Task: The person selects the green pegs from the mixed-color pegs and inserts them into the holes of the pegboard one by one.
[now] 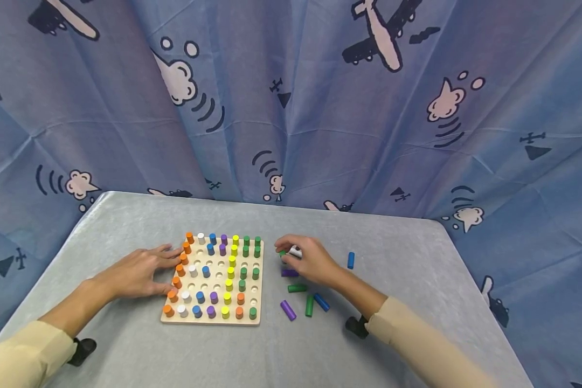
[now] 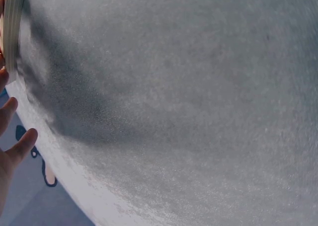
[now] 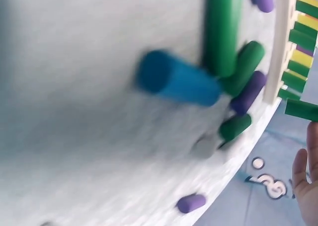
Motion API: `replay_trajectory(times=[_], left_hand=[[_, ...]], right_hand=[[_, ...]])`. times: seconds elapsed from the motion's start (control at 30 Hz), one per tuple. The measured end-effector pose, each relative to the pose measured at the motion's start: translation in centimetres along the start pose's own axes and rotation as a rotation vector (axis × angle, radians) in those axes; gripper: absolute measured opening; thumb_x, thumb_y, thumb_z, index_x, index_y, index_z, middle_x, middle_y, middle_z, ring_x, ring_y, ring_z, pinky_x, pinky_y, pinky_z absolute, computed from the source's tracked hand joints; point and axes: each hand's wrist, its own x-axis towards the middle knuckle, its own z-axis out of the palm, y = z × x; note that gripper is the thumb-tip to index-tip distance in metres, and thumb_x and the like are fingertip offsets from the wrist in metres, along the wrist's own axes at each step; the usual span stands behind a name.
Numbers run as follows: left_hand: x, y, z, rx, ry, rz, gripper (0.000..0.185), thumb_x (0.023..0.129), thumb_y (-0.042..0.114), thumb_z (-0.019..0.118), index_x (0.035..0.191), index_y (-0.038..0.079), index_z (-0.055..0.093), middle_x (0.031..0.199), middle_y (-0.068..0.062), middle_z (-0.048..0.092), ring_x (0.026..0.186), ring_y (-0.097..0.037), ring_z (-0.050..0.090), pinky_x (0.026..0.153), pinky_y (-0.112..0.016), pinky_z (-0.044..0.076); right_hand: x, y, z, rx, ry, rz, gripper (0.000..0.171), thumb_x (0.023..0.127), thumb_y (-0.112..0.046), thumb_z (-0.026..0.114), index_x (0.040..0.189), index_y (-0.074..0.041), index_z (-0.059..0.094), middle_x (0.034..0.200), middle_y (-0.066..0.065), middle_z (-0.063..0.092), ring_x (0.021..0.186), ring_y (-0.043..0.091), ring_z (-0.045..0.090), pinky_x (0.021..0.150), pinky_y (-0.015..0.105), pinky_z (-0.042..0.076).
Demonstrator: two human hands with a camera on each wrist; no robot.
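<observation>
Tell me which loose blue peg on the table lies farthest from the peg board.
The blue peg lying alone beyond the right hand. The other blue peg lies nearer the peg board, among the green and purple pegs.

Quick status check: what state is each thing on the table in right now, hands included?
Peg board: flat on the table, partly filled, several holes empty.
Left hand: fingers straight, resting against the board's left edge.
Right hand: fingers curled round a white peg.
Loose pegs: lying on their sides right of the board.
Lone blue peg: lying apart, farther right.
</observation>
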Motion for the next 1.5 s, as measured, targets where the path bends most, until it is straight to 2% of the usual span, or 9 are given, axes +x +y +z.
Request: replay_trajectory(times=[0.43,0.67,0.87,1.3,1.5], left_hand=[[0.2,-0.1,-0.1,0.003,0.003,0.003,0.076,0.080,0.058,0.074,0.129,0.001,0.066,0.143,-0.015,0.055,0.132,-0.048,0.045,0.100,-0.065,0.041],[0.1,0.0,-0.2,0.006,-0.015,-0.006,0.076,0.081,0.059,0.073,0.130,0.000,0.065,0.143,-0.016,0.055,0.133,-0.046,0.045,0.099,-0.064,0.042],[0.2,0.0,-0.2,0.000,0.002,0.004,0.078,0.080,0.061,0.073,0.128,0.001,0.066,0.142,-0.016,0.056,0.133,-0.047,0.046,0.099,-0.064,0.042],[0.1,0.0,-0.1,-0.007,0.017,0.011,0.075,0.080,0.057,0.075,0.129,0.000,0.066,0.143,-0.016,0.055,0.133,-0.048,0.045,0.100,-0.064,0.041],[0.1,0.0,-0.1,-0.016,0.015,0.008,0.074,0.080,0.056,0.076,0.128,0.001,0.066,0.143,-0.016,0.055,0.133,-0.048,0.045,0.100,-0.065,0.040]], right_hand=[[3.6,-1.8,2.8,0.059,0.064,-0.057,0.025,0.088,0.003,0.070,0.112,-0.002,0.069,0.101,0.009,0.074,0.095,0.021,0.066,0.087,0.050,0.052],[4.0,-2.7,4.2,0.102,-0.002,-0.052,0.026,0.089,0.003,0.070,0.114,-0.002,0.068,0.104,0.008,0.074,0.094,0.016,0.066,0.087,0.047,0.052],[4.2,-3.0,4.9,0.123,-0.027,-0.020,0.025,0.090,0.002,0.070,0.114,-0.003,0.068,0.106,0.008,0.074,0.096,0.017,0.067,0.091,0.041,0.053],[4.4,-2.4,5.7,0.065,-0.041,0.032,0.025,0.092,-0.003,0.069,0.116,-0.009,0.069,0.106,0.000,0.074,0.097,0.008,0.065,0.093,0.034,0.053],[4.4,-2.4,5.8,0.071,-0.031,0.028,0.025,0.092,-0.003,0.070,0.116,-0.008,0.069,0.105,-0.001,0.074,0.099,0.012,0.067,0.094,0.034,0.052]])
